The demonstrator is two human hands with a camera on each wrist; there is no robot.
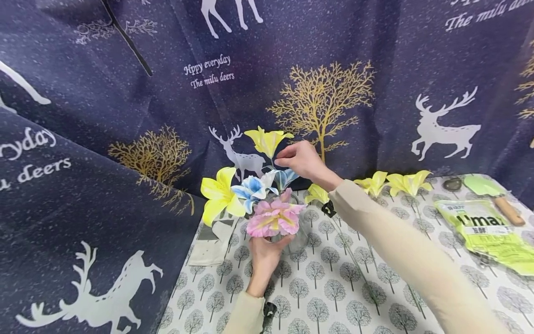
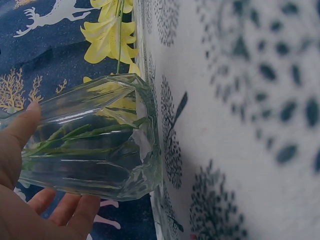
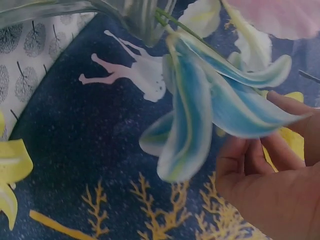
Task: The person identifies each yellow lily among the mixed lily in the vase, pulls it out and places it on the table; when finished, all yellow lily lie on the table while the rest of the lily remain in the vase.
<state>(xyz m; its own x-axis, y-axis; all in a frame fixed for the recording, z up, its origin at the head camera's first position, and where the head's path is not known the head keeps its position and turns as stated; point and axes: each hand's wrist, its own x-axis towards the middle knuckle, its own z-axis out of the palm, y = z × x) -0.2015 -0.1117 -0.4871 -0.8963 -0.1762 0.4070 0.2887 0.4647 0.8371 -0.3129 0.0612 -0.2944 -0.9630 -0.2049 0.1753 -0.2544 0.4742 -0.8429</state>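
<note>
1. One left hand (image 1: 267, 257) is gripping one glass vase (image 1: 301, 239), which is standing on the tree-print cloth (image 1: 317, 297).
2. One right hand (image 1: 303, 160) is pinching one tall yellow flower (image 1: 268, 141) just under its bloom, above the vase.
3. Around the vase's top, one yellow bloom (image 1: 221, 195), one pink bloom (image 1: 277, 218) and at least two blue blooms (image 1: 250, 190) are bunching up.
4. Three spare yellow flowers (image 1: 410, 182) are lying off to the right.

From above, the head view faces forward and down; both close wrist views share the vase (image 2: 85, 167).
</note>
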